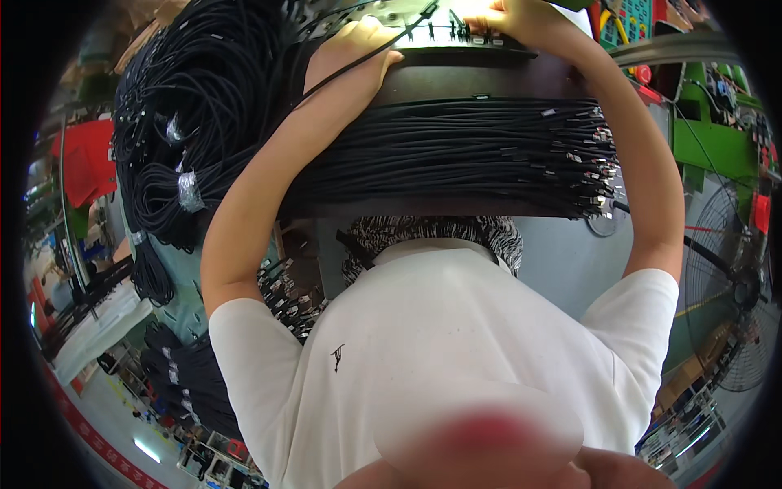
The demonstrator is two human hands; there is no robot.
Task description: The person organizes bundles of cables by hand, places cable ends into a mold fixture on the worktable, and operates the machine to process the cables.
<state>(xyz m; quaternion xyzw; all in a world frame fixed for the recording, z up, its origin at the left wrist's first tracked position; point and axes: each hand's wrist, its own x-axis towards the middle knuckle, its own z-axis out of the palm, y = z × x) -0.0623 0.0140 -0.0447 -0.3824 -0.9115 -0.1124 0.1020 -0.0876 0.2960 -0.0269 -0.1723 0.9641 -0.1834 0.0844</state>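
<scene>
Both my hands are at a brightly lit work spot at the top edge. My left hand (352,55) is curled beside it, thumb toward the right, fingertips lost in glare. A black cable (358,63) crosses over this hand, its connector end (427,10) rising into the light. My right hand (533,24) reaches in from the right with bent fingers close together; whatever they grip is too bright and cut off to make out. Between the hands stand several small dark cable ends (452,31) in a row, behind a dark ledge (464,54).
A thick bundle of black cables (440,151) lies across the bench in front of me, connectors at its right end. Coiled cables (204,90) pile up at the left. At right are a metal rail (676,49) and a fan (737,289).
</scene>
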